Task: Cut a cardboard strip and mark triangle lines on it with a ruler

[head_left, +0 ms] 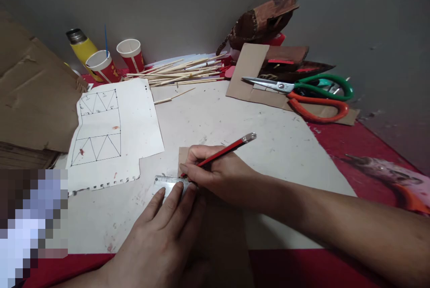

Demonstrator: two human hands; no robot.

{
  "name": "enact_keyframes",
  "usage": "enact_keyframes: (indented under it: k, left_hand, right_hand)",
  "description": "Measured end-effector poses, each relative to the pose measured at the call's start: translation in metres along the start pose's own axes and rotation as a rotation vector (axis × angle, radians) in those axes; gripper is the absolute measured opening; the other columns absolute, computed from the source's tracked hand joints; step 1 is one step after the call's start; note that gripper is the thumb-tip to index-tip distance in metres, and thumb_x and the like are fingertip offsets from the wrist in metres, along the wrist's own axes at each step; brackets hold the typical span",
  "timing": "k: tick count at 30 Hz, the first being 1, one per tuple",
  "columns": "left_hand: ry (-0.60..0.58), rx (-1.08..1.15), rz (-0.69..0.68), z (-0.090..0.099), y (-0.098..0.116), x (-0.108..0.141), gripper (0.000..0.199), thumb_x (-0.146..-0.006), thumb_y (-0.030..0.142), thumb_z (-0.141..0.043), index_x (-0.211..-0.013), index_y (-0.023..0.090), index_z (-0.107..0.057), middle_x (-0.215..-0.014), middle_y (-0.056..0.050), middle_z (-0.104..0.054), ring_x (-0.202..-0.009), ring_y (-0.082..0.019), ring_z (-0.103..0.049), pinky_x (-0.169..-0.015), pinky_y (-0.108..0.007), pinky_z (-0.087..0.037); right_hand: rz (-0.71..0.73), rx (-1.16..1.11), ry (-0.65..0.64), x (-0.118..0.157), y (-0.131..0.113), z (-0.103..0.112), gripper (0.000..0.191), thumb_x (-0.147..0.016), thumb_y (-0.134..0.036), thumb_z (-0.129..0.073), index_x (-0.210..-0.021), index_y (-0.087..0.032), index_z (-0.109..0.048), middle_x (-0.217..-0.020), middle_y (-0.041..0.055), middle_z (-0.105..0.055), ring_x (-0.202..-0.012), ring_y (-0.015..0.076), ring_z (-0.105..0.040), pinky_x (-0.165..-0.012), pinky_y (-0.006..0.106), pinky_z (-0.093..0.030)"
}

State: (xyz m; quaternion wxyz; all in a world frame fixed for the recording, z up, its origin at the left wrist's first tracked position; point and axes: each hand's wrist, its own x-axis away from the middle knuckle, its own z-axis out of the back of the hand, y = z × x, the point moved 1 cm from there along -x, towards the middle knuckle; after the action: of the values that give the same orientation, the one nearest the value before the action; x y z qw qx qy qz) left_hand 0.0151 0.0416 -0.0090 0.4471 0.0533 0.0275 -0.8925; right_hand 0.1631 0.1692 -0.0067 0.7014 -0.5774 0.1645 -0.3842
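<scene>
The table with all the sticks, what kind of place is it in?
Probably a craft corner, maybe in a home. There's a pile of thin wooden sticks, big scissors lying on cut cardboard, and a right hand holding a red pencil.

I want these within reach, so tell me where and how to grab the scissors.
Take the scissors by the green handle and orange handle, probably best from the near right: both loops lie toward that side, while the blades point left, over the cardboard.
</scene>
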Motion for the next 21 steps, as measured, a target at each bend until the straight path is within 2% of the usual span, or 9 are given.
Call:
enact_keyframes:
  k: [3, 9, 15, 21]
  left_hand:
    - [-0.009, -0.01, -0.005, 0.001, 0.001, -0.001, 0.075, -0.081, 0.048, -0.066, -0.143, 0.008, -0.05, -0.142, -0.013, -0.06, -0.128, -0.034, -0.058, -0.097, -0.047, -0.051]
    - [0.019, -0.002, 0.022, 0.0, 0.001, 0.001, 0.07, -0.09, 0.059, -0.055, -0.142, 0.014, -0.052, -0.143, -0.008, -0.06, -0.128, -0.029, -0.058, -0.101, -0.042, -0.048]
    - [0.032, -0.036, 0.01, 0.0, -0.001, -0.001, 0.064, -0.093, 0.057, -0.052, -0.14, 0.012, -0.055, -0.142, -0.011, -0.061, -0.126, -0.03, -0.061, -0.097, -0.042, -0.05]
    - [0.056, -0.055, -0.009, 0.003, 0.001, 0.0, 0.063, -0.094, 0.057, -0.051, -0.137, 0.012, -0.058, -0.142, -0.012, -0.061, -0.126, -0.031, -0.06, -0.098, -0.042, -0.048]
  right_hand:
    - [0.006, 0.018, -0.024, -0.002, 0.0, 0.001, 0.021, -0.087, -0.031, -0.056, -0.069, -0.02, -0.053, -0.062, -0.0039, -0.052, -0.062, 0.0121, -0.047, -0.057, 0.025, -0.035]
    - [0.01, 0.055, -0.1, -0.009, -0.006, 0.006, 0.018, -0.087, -0.028, -0.055, -0.07, -0.02, -0.052, -0.069, -0.0026, -0.056, -0.064, 0.0122, -0.048, -0.056, 0.026, -0.033]
    - [0.025, 0.097, -0.138, -0.005, -0.018, 0.016, 0.02, -0.082, -0.017, -0.054, -0.063, -0.02, -0.047, -0.062, -0.0047, -0.048, -0.06, 0.0103, -0.042, -0.053, 0.024, -0.031]
    - [0.067, 0.075, -0.13, 0.004, -0.014, 0.026, 0.022, -0.081, -0.014, -0.054, -0.062, -0.02, -0.045, -0.058, -0.0067, -0.045, -0.056, 0.0085, -0.037, -0.051, 0.023, -0.031]
